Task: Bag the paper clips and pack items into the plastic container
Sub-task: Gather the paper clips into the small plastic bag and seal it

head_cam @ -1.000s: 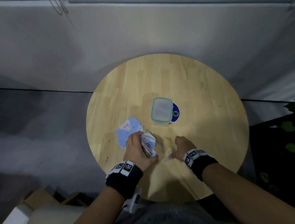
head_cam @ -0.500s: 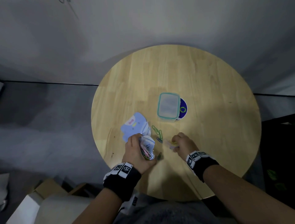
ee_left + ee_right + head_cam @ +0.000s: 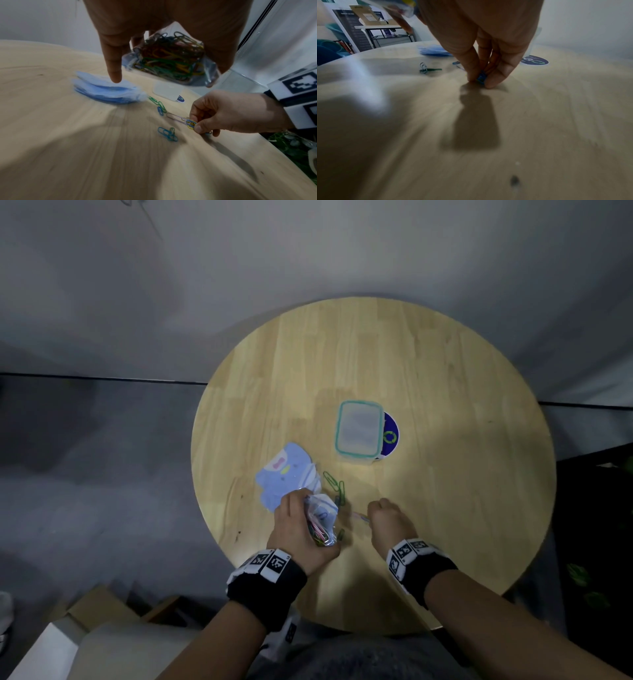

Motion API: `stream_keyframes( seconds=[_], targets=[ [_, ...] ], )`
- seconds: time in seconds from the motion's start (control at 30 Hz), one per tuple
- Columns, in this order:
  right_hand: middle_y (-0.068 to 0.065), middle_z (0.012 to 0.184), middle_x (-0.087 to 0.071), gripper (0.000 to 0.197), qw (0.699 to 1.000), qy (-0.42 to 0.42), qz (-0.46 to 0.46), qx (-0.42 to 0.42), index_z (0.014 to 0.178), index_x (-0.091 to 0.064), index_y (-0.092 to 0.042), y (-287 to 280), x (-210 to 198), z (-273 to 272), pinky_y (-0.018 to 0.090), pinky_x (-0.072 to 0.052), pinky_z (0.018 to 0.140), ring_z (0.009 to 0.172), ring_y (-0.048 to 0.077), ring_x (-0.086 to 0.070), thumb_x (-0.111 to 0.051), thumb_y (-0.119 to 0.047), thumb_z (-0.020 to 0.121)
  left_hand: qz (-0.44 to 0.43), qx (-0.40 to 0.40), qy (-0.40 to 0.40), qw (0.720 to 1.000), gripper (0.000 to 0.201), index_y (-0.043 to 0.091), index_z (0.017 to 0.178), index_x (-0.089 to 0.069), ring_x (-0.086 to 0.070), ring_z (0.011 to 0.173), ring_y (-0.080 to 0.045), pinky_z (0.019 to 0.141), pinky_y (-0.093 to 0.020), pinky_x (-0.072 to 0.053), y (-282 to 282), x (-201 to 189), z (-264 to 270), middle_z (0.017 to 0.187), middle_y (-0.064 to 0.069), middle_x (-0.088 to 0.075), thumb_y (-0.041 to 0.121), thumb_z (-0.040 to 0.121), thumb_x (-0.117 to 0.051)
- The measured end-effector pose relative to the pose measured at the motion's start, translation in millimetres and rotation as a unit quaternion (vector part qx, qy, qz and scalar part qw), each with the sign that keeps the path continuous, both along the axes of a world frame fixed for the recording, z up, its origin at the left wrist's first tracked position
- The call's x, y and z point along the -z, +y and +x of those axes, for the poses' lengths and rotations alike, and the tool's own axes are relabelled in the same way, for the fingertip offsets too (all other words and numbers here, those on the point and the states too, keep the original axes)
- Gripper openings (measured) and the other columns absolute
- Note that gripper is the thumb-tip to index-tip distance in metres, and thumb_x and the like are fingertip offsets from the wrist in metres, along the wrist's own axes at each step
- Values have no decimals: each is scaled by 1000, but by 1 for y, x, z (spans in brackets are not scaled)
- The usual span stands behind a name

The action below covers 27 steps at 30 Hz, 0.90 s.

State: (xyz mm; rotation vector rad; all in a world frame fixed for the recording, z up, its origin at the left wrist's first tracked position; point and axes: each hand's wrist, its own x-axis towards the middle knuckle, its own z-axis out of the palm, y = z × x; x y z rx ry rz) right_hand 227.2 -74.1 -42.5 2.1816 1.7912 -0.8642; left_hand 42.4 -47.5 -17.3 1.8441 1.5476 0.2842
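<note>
My left hand [image 3: 301, 529] grips a clear plastic bag [image 3: 320, 517] [image 3: 171, 59] stuffed with coloured paper clips, held just above the round wooden table [image 3: 445, 378]. My right hand [image 3: 387, 517] [image 3: 231, 115] pinches a small bunch of paper clips [image 3: 191, 123] [image 3: 481, 78] against the tabletop, thumb and fingers curled round them. Loose green and blue paper clips [image 3: 335, 484] [image 3: 167, 134] lie between the two hands. A closed plastic container [image 3: 359, 429] with a teal-rimmed lid stands further back, in the table's middle.
A stack of light blue cut-out cards [image 3: 287, 477] [image 3: 106, 92] lies left of the loose clips, beside my left hand. A round dark blue sticker [image 3: 390, 436] shows under the container's right side. Cardboard boxes [image 3: 85, 621] sit on the floor at lower left.
The right hand has moved a little away from me across the table and now pinches clips. More loose green clips show beside the bag. The left hand still holds the bag.
</note>
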Motion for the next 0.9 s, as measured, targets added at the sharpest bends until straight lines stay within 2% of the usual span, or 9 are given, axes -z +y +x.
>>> stream_keyframes(
  seconds=[0.17,0.27,0.37,0.47,0.6,0.7,0.77,0.83,0.9],
  targets=[
    [16,118,-55,23,1000,16,7,1,109,-53,-3,2,1,6,35,-45,88,111,32,-52,-51,-4,86,-26,19,35,999,50,14,95,-57,-53,95,-16,82,-23,-41,0,19,-2,98,9,-52,51,62,-49],
    [19,106,-63,15,993,73,24,89,97,-59,0,3,-5,15,33,-47,79,98,34,-60,-54,-10,86,-42,-14,-26,999,45,16,91,-53,-56,93,-20,75,-32,-48,2,14,3,98,5,-51,42,56,-63],
    [13,84,-67,5,966,155,57,201,78,-65,-8,6,-21,23,31,-47,73,83,31,-62,-68,-11,76,26,42,-62,997,20,34,69,-47,-53,77,-22,68,-39,-47,2,-2,16,80,8,-49,25,57,-60],
    [7,59,-59,19,927,266,17,263,59,-61,-14,13,-56,31,30,-52,57,52,23,-57,-74,-4,68,62,36,-44,996,35,27,93,-51,-48,88,-20,79,-29,-42,-2,-12,28,94,4,-47,29,59,-58],
    [10,53,-58,15,947,265,-82,165,59,-65,-9,29,-109,40,28,-50,53,44,20,-54,-70,3,67,47,55,5,997,46,11,99,-53,-45,95,-17,84,-25,-34,0,-4,38,100,1,-50,34,59,-54],
    [14,63,-66,4,970,191,-124,84,69,-71,-1,43,-130,43,37,-56,64,55,23,-60,-70,2,67,26,118,36,992,41,9,83,-59,-50,91,-20,75,-23,-31,11,0,48,95,9,-55,36,53,-47],
    [18,74,-71,14,979,140,-144,41,82,-72,4,51,-138,40,38,-58,72,62,23,-63,-71,-1,69,22,149,36,988,33,13,72,-56,-53,86,-21,75,-27,-38,15,-2,53,92,11,-58,38,52,-45],
    [15,75,-68,20,983,105,-149,13,90,-71,6,58,-143,35,36,-58,73,63,22,-62,-72,-5,73,52,146,-5,988,34,20,83,-55,-49,91,-18,86,-30,-44,12,-12,57,100,6,-58,36,53,-56],
    [10,69,-65,15,986,95,-136,13,84,-68,4,64,-147,30,32,-57,64,59,20,-61,-70,-8,74,102,125,-42,986,66,8,107,-52,-42,100,-19,92,-26,-36,5,-27,62,109,-6,-54,30,49,-74]
  ],
)
